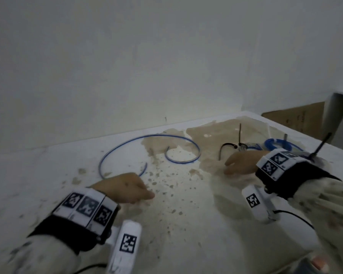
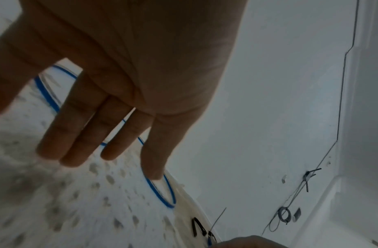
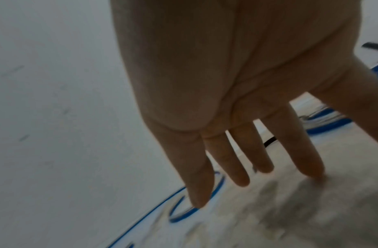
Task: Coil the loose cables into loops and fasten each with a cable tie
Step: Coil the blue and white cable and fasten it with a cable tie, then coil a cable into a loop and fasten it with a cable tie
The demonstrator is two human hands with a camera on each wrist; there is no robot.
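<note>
The loose blue cable [image 1: 151, 147] lies uncoiled in a wide spiral on the stained white table [image 1: 186, 224], close to the wall. The left hand [image 1: 125, 187] hovers just in front of the cable's near end, fingers [image 2: 77, 130] straight and together, holding nothing. The right hand [image 1: 242, 162] is to the right of the spiral, apart from it, fingers [image 3: 236, 164] spread and extended, empty. Just beyond the right hand lie a black cable tie [image 1: 227, 149] curved into a hook and a coiled blue cable [image 1: 277, 145] already bound, with tie tails sticking up.
</note>
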